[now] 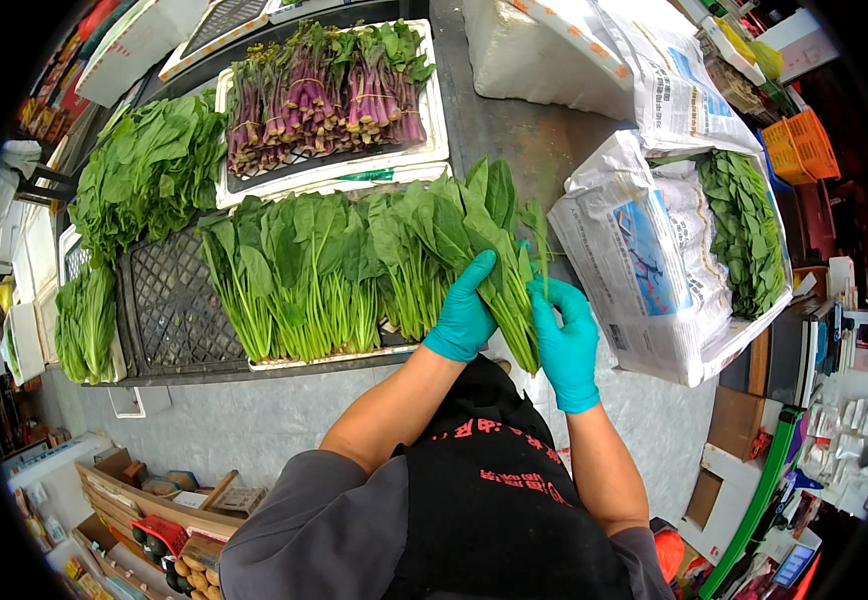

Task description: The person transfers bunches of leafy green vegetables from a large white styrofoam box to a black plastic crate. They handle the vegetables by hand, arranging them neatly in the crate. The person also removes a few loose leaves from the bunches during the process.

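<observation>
My left hand point(464, 312), in a teal glove, is closed around a bunch of spinach point(512, 305), its leaves pointing up and away and its stems toward me. On the right, my gloved right hand point(566, 345) pinches a thin spinach stem with a small leaf point(537, 222) beside that bunch. Just left of my hands, a row of upright spinach point(299, 255) fills a shallow tray, leaves at the far side and pale stem ends at the near side. The held bunch overlaps the right end of this row.
Behind the row, a white foam tray point(436, 120) carries banded purple-stemmed greens point(314, 95). More leafy greens point(149, 170) are heaped at the left, beside a black plastic crate point(166, 300). At right stands a paper-lined foam box point(619, 260) with greens point(742, 235) inside.
</observation>
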`<state>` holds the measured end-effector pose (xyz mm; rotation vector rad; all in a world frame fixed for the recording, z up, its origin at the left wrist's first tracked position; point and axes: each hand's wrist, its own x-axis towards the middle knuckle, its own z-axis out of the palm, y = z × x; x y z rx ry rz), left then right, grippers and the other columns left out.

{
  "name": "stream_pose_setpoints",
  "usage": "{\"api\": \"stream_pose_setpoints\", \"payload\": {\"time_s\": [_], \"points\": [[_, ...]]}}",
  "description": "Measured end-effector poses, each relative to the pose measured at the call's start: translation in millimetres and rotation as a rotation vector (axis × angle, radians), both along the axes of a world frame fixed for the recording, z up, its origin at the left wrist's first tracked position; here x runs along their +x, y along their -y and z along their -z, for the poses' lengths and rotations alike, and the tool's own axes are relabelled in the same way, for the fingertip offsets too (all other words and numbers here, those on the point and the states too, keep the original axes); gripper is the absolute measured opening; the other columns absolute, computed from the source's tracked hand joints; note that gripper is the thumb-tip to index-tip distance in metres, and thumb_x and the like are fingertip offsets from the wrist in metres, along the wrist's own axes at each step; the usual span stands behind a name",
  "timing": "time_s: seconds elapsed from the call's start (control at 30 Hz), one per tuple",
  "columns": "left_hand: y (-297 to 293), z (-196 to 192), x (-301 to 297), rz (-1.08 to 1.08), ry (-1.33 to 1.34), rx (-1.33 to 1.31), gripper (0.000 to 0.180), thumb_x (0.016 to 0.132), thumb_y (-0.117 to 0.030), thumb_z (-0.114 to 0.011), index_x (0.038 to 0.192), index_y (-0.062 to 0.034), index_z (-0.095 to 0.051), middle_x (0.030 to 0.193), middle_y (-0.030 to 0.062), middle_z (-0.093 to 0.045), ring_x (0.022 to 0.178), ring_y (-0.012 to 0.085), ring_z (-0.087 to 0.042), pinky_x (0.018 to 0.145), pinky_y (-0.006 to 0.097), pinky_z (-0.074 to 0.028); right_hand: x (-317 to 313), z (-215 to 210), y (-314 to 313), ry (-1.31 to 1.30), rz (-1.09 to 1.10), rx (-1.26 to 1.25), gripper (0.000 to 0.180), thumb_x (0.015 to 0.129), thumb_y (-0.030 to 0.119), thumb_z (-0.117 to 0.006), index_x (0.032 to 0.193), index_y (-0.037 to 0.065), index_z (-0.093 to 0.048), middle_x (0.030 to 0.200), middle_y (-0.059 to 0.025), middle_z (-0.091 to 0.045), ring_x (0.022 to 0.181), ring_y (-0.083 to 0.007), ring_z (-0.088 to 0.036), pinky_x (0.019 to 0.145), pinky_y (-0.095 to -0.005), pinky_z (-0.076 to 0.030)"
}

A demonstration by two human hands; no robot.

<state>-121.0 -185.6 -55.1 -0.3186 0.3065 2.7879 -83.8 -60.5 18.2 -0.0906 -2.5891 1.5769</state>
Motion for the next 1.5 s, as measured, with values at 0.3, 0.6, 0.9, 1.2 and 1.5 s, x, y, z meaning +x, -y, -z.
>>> {"api": "stream_pose_setpoints", "payload": {"time_s": [0.3,0.6,0.9,1.2,1.5], "points": [[-7,8,4,0.094,-0.003,0.278,0.064,0.089,-0.034,-0.059,0.14,-0.0013,-0.039,0.137,0.0196,-0.049,0.124,0.0335,-0.049,0.108,0.047,-0.036,9,-10,-9,0.255,-0.246,-0.085,0.086,0.078,0.009,-0.074,0.147,0.005,-0.024,0.143,-0.016,-0.04,0.129,-0.0265,-0.044,0.103,-0.0372,-0.04],[-42,22,40,0.24,0.285,0.242,0.041,0.091,-0.03,-0.063,0.123,-0.0051,-0.056,0.114,0.0109,-0.063,0.103,0.0231,-0.061,0.093,0.038,-0.049,50,6,-26,0.53,-0.246,-0.27,0.103,0.073,0.004,-0.075,0.152,0.005,-0.008,0.147,-0.0163,-0.036,0.131,-0.0258,-0.042,0.105,-0.0368,-0.039],[-55,34,86,0.627,0.261,-0.04,0.045,0.091,-0.041,-0.061,0.123,-0.0114,-0.056,0.113,0.0067,-0.062,0.104,0.022,-0.058,0.094,0.039,-0.045,110,20,-65,0.709,-0.067,-0.572,0.088,0.075,0.002,-0.072,0.149,0.003,-0.024,0.14,-0.0125,-0.046,0.125,-0.0226,-0.047,0.102,-0.0337,-0.039],[-81,48,152,0.896,0.346,-0.193,0.056,0.088,-0.051,-0.06,0.129,-0.013,-0.053,0.124,0.0081,-0.058,0.113,0.0251,-0.054,0.1,0.041,-0.041,195,44,-87,0.748,0.031,-0.972,0.084,0.075,-0.002,-0.068,0.147,0.003,-0.025,0.128,-0.0162,-0.053,0.103,-0.0267,-0.06,0.084,-0.0372,-0.054],[0,99,228,1.15,0.399,-1.096,0.084,0.081,-0.065,-0.059,0.139,-0.006,-0.044,0.135,0.0132,-0.05,0.123,0.027,-0.047,0.103,0.045,-0.033,327,228,-185,1.093,0.133,-0.768,0.048,0.073,0.01,-0.07,0.117,-0.001,-0.055,0.091,-0.0135,-0.065,0.072,-0.0234,-0.064,0.062,-0.0364,-0.055]]}}
